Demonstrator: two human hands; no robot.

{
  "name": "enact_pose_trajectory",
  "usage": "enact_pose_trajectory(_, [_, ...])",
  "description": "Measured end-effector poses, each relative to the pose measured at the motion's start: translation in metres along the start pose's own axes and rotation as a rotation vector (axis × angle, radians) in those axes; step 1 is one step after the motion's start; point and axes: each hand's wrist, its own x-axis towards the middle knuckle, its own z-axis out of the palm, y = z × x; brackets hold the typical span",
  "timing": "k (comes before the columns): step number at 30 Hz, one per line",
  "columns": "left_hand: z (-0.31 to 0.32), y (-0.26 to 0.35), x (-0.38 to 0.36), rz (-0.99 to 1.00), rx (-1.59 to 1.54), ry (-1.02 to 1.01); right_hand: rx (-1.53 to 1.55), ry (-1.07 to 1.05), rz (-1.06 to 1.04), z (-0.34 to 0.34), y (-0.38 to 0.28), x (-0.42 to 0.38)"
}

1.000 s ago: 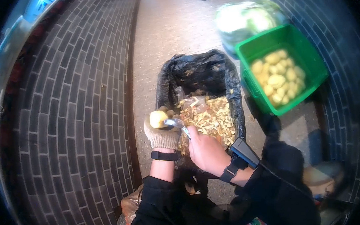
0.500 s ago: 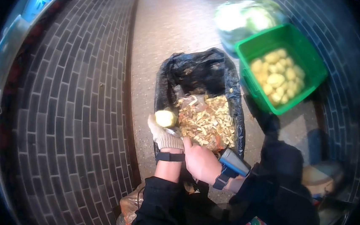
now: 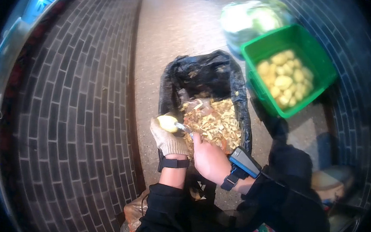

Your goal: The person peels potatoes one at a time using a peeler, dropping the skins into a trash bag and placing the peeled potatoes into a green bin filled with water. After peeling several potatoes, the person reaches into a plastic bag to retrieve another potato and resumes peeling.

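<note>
A pale, peeled potato (image 3: 167, 123) sits in my left hand (image 3: 166, 140), which wears a cream knit glove and is closed around it. My right hand (image 3: 210, 160) is bare and grips a small metal peeler (image 3: 183, 128). The peeler's tip touches the potato's right side; its handle is mostly hidden by my fingers. Both hands are over the near left part of a bin lined with a black bag (image 3: 243, 88). Inside the bin lies a heap of peelings (image 3: 215, 122).
A green crate (image 3: 319, 76) of peeled potatoes (image 3: 284, 82) stands at the right. Behind it is a clear bag (image 3: 254, 19) with pale green contents. A dark brick wall (image 3: 78, 94) rises on the left. A plastic bag (image 3: 133, 212) lies at lower left.
My right hand has moved slightly right, and the peeler now shows against the potato. The potato has tilted and shifted a little left in my left hand.
</note>
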Motion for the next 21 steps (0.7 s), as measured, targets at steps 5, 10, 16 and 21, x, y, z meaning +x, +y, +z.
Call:
enact_pose_trajectory(5, [0.022,0.015,-0.031,-0.080,0.150,0.134,-0.004,-0.048,0.001,0.012,-0.005,-0.009])
enact_pose_trajectory(10, [0.002,0.025,-0.011,-0.183,-0.084,-0.182,0.025,-0.026,-0.075,-0.003,0.003,0.000])
enact_pose_trajectory(16, [0.015,0.015,-0.024,-0.136,-0.137,-0.169,-0.039,0.003,-0.030,-0.008,0.006,0.007])
enact_pose_trajectory(21, [0.017,0.004,-0.025,-0.100,-0.136,-0.084,0.032,0.012,0.014,0.011,0.007,0.006])
